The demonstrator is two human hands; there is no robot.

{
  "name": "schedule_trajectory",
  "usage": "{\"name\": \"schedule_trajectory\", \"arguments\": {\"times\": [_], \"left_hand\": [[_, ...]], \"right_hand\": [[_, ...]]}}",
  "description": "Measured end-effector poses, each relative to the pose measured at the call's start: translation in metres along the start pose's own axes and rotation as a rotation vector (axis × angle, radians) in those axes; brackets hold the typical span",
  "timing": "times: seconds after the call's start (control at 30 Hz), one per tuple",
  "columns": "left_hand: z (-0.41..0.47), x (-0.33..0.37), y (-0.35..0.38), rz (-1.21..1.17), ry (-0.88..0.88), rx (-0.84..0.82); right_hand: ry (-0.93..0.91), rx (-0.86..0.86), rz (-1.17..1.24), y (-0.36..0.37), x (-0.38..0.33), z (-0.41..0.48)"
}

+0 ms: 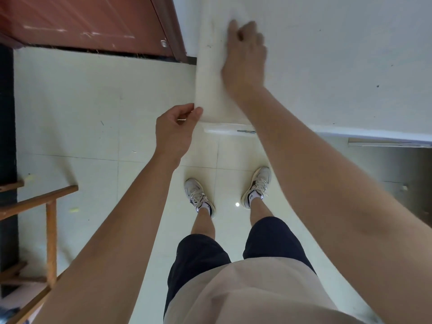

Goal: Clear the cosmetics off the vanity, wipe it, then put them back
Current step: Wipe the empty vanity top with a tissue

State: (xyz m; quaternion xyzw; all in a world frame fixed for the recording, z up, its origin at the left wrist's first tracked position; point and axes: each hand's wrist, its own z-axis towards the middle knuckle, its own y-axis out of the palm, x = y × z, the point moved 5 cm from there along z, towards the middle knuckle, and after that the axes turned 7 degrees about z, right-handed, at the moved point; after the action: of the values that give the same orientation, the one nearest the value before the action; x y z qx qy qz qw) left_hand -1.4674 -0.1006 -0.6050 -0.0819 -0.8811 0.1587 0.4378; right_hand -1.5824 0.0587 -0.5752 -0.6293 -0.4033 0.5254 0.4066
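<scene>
The white vanity top [339, 66] fills the upper right. A cream cloth [210, 90] lies in a long strip along its left edge, reaching the front left corner. My left hand [175, 129] pinches the cloth's near corner between thumb and fingers, just off the vanity's edge. Farther along the strip, my right hand [245, 57] rests on the cloth, its fingers curled into the fabric. No cosmetics are in view.
A reddish-brown door [93, 22] and its frame stand just left of the vanity. A wooden rack [50, 230] is at the lower left on the pale tiled floor [93, 113]. My feet in white trainers stand in front of the vanity. An open drawer rail [388, 143] shows under the top.
</scene>
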Motion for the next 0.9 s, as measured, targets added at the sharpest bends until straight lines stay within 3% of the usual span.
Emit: {"name": "schedule_trajectory", "arguments": {"times": [0.13, 0.23, 0.33, 0.4, 0.5, 0.57, 0.63, 0.67, 0.73, 0.83, 0.9], "left_hand": [[0.002, -0.001, 0.000, 0.036, 0.015, -0.002], [0.004, 0.000, 0.000, 0.057, 0.056, 0.007], [0.003, 0.002, 0.001, 0.095, 0.147, -0.010], [0.004, 0.001, 0.002, 0.075, 0.161, -0.039], [0.008, -0.001, 0.001, 0.044, 0.148, -0.053], [0.008, -0.001, 0.002, 0.044, 0.150, -0.062], [0.007, -0.001, 0.003, 0.045, 0.146, -0.058], [0.007, -0.002, 0.003, 0.043, 0.139, -0.050], [0.005, -0.004, 0.004, 0.039, 0.109, -0.022], [0.002, -0.004, 0.005, 0.039, 0.060, 0.030], [0.001, -0.004, 0.007, 0.043, 0.042, 0.047]], "right_hand": [[-0.343, -0.156, 0.071, 0.029, -0.081, -0.010], [-0.400, -0.039, 0.287, 0.016, -0.077, -0.004], [-0.156, 0.272, 0.493, -0.037, -0.024, 0.018], [0.038, 0.531, 0.443, -0.051, 0.052, 0.047], [0.404, 0.619, 0.299, 0.037, 0.262, 0.157], [0.371, 0.577, 0.310, 0.064, 0.289, 0.179], [0.385, 0.411, 0.253, 0.036, 0.194, 0.136], [0.253, 0.251, 0.160, 0.002, 0.107, 0.097], [-0.003, 0.051, 0.028, -0.013, 0.004, 0.051], [-0.478, -0.251, 0.110, 0.014, -0.060, 0.011], [-0.589, -0.216, 0.205, 0.012, -0.060, -0.007]]}}
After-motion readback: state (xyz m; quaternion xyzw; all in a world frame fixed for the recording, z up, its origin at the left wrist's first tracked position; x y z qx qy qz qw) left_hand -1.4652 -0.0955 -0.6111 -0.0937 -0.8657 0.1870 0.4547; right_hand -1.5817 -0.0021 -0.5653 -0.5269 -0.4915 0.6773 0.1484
